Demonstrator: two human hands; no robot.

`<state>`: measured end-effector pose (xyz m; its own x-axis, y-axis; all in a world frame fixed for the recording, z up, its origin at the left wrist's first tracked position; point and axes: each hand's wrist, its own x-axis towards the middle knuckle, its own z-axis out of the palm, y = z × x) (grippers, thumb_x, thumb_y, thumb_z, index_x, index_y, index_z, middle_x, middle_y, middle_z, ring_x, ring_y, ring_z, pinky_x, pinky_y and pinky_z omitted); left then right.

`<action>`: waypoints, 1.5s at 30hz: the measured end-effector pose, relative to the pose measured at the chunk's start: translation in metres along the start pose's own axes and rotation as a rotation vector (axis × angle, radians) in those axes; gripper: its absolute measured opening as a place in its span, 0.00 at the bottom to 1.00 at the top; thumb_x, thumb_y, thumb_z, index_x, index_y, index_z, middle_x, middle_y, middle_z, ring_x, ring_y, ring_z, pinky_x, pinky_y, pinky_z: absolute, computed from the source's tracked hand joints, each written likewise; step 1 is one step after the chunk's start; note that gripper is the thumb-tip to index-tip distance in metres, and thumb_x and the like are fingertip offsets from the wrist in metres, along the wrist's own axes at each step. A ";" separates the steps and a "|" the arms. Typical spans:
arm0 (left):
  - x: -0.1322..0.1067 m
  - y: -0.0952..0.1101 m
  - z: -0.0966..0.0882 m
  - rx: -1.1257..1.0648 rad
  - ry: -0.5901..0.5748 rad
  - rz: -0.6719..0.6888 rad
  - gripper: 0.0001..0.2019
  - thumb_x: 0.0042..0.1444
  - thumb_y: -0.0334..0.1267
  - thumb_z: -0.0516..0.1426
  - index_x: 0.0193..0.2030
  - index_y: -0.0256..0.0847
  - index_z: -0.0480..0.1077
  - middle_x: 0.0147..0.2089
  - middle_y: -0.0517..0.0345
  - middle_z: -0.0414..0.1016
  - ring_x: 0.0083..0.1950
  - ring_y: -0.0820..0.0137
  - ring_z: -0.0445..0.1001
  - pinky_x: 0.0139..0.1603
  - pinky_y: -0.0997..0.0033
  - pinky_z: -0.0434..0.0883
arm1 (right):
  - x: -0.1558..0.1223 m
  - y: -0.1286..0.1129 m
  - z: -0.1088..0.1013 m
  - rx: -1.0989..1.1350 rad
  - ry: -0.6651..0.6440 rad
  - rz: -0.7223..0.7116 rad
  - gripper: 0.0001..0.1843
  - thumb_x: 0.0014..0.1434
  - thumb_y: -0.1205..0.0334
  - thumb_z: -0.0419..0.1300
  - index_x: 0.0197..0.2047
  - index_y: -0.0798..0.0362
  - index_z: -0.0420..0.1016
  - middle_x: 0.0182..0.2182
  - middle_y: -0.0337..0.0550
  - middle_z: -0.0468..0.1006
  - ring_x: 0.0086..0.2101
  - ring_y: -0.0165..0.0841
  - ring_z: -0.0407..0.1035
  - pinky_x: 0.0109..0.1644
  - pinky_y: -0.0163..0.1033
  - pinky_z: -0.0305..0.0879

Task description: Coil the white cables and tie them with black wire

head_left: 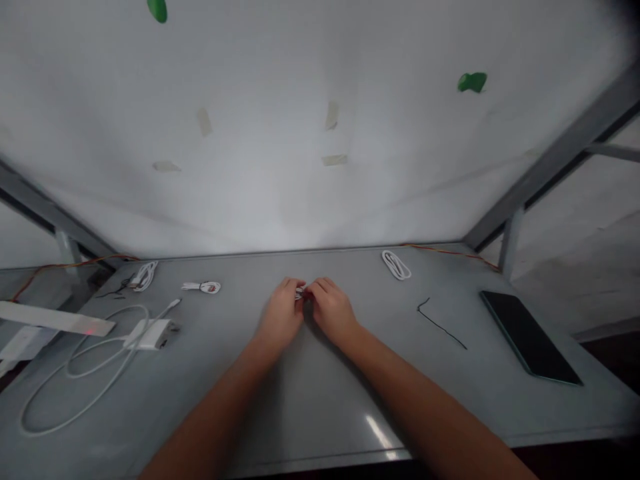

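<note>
My left hand [281, 312] and my right hand [330, 310] meet at the middle of the grey table [320, 393], fingers curled in a pinch. Between the fingertips sits a small white bundled cable [300, 292], mostly hidden by the fingers. Both hands rest on or just above the tabletop, touching each other at the cable.
A coiled white cable [396, 264] lies at the back right. A thin black tie [440, 325] and a dark tablet [529, 337] lie to the right. Another bundled cable [202, 287], a white charger [150, 333] with a long looped cord, and more cables [144, 275] lie left.
</note>
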<state>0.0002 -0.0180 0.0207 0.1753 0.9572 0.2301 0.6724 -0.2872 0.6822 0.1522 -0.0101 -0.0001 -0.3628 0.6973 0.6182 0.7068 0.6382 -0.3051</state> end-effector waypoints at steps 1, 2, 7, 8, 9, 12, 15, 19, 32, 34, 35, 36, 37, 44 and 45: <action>0.000 0.003 0.000 0.005 0.010 -0.005 0.13 0.60 0.22 0.53 0.48 0.39 0.72 0.49 0.48 0.77 0.52 0.63 0.75 0.57 0.61 0.71 | 0.001 -0.001 0.000 0.018 0.023 0.049 0.15 0.59 0.80 0.54 0.37 0.51 0.74 0.34 0.46 0.77 0.37 0.39 0.69 0.41 0.41 0.66; -0.001 0.006 0.000 0.010 0.020 -0.012 0.12 0.61 0.23 0.53 0.47 0.40 0.71 0.48 0.49 0.77 0.51 0.63 0.76 0.56 0.62 0.71 | 0.001 -0.002 0.000 0.037 0.042 0.096 0.14 0.59 0.80 0.54 0.36 0.51 0.74 0.33 0.46 0.76 0.37 0.39 0.69 0.40 0.41 0.65; 0.000 0.017 0.001 -0.009 0.127 -0.105 0.06 0.61 0.27 0.56 0.42 0.42 0.72 0.45 0.52 0.78 0.46 0.65 0.77 0.49 0.65 0.71 | 0.005 -0.006 -0.005 0.133 0.095 0.196 0.11 0.62 0.76 0.55 0.36 0.51 0.73 0.33 0.45 0.76 0.37 0.39 0.70 0.40 0.40 0.66; 0.000 0.017 0.001 -0.028 0.145 -0.138 0.05 0.60 0.28 0.57 0.40 0.42 0.72 0.43 0.53 0.78 0.44 0.65 0.76 0.47 0.66 0.71 | 0.005 -0.005 -0.006 0.150 0.099 0.190 0.11 0.62 0.76 0.55 0.36 0.51 0.73 0.33 0.45 0.76 0.37 0.39 0.71 0.40 0.40 0.66; 0.001 0.017 0.001 -0.052 0.155 -0.169 0.03 0.59 0.30 0.59 0.38 0.42 0.71 0.40 0.54 0.78 0.42 0.66 0.76 0.46 0.67 0.70 | 0.005 -0.005 -0.006 0.168 0.102 0.186 0.11 0.63 0.76 0.55 0.36 0.51 0.73 0.33 0.45 0.76 0.37 0.38 0.71 0.41 0.40 0.67; 0.000 0.014 0.002 -0.100 0.163 -0.200 0.03 0.59 0.33 0.60 0.34 0.43 0.70 0.36 0.58 0.77 0.39 0.67 0.75 0.42 0.69 0.70 | 0.005 -0.002 -0.005 0.232 0.113 0.209 0.11 0.63 0.75 0.55 0.37 0.50 0.73 0.33 0.44 0.77 0.37 0.37 0.72 0.41 0.40 0.67; -0.003 0.012 0.010 -0.191 0.161 -0.140 0.04 0.60 0.36 0.60 0.34 0.43 0.71 0.39 0.56 0.78 0.42 0.67 0.76 0.46 0.68 0.71 | 0.005 0.002 -0.004 0.220 0.162 0.237 0.11 0.63 0.74 0.54 0.36 0.50 0.72 0.34 0.44 0.77 0.37 0.38 0.71 0.41 0.40 0.67; -0.001 0.013 0.021 -0.667 0.114 -0.232 0.08 0.63 0.43 0.59 0.40 0.42 0.73 0.44 0.51 0.81 0.46 0.65 0.79 0.52 0.63 0.75 | 0.007 0.009 -0.007 0.090 0.231 0.151 0.11 0.64 0.74 0.53 0.35 0.49 0.70 0.32 0.45 0.75 0.36 0.40 0.68 0.41 0.42 0.66; 0.005 0.009 0.002 -1.385 -0.178 -0.666 0.02 0.60 0.33 0.64 0.37 0.36 0.78 0.40 0.52 0.81 0.41 0.71 0.77 0.51 0.71 0.75 | 0.011 0.006 -0.017 0.296 0.195 0.052 0.11 0.67 0.71 0.53 0.37 0.48 0.72 0.34 0.45 0.76 0.37 0.38 0.71 0.43 0.41 0.70; 0.005 0.008 0.002 -1.415 -0.185 -0.672 0.02 0.59 0.33 0.65 0.37 0.36 0.79 0.40 0.51 0.81 0.40 0.71 0.77 0.50 0.71 0.75 | 0.011 0.003 -0.017 0.305 0.210 0.071 0.10 0.67 0.70 0.53 0.36 0.48 0.72 0.33 0.45 0.75 0.37 0.38 0.71 0.42 0.41 0.70; 0.006 0.007 0.003 -1.424 -0.190 -0.667 0.02 0.58 0.33 0.66 0.37 0.37 0.79 0.40 0.50 0.81 0.41 0.70 0.77 0.49 0.71 0.75 | 0.011 0.001 -0.017 0.317 0.216 0.096 0.10 0.66 0.70 0.53 0.36 0.48 0.72 0.33 0.45 0.75 0.37 0.38 0.71 0.42 0.41 0.69; 0.006 0.007 0.003 -1.422 -0.197 -0.651 0.04 0.57 0.34 0.67 0.37 0.37 0.79 0.41 0.50 0.81 0.41 0.70 0.77 0.49 0.71 0.74 | 0.011 0.000 -0.017 0.333 0.218 0.136 0.09 0.66 0.69 0.54 0.36 0.49 0.72 0.33 0.45 0.76 0.37 0.38 0.71 0.41 0.41 0.69; 0.006 0.006 0.004 -1.405 -0.204 -0.620 0.06 0.56 0.36 0.67 0.38 0.37 0.79 0.41 0.50 0.81 0.42 0.70 0.77 0.50 0.71 0.74 | 0.011 -0.001 -0.016 0.356 0.213 0.187 0.08 0.65 0.69 0.54 0.36 0.49 0.72 0.33 0.45 0.76 0.36 0.38 0.71 0.41 0.41 0.69; 0.008 0.005 -0.002 -0.749 -0.078 -0.241 0.13 0.53 0.39 0.67 0.45 0.39 0.79 0.39 0.55 0.80 0.42 0.67 0.75 0.48 0.68 0.71 | 0.006 0.014 -0.002 0.676 0.130 0.550 0.05 0.60 0.62 0.61 0.32 0.50 0.74 0.28 0.43 0.80 0.29 0.34 0.72 0.32 0.38 0.67; 0.008 0.006 -0.002 -0.620 -0.051 -0.187 0.11 0.54 0.38 0.66 0.44 0.40 0.79 0.37 0.56 0.79 0.39 0.67 0.74 0.46 0.68 0.70 | 0.004 0.018 0.001 0.710 0.128 0.593 0.06 0.59 0.60 0.62 0.31 0.51 0.74 0.27 0.43 0.79 0.28 0.34 0.71 0.31 0.37 0.67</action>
<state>0.0040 -0.0126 0.0283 0.1397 0.9891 0.0456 0.1579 -0.0677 0.9851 0.1624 0.0046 -0.0035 0.0378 0.9588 0.2816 0.2028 0.2686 -0.9417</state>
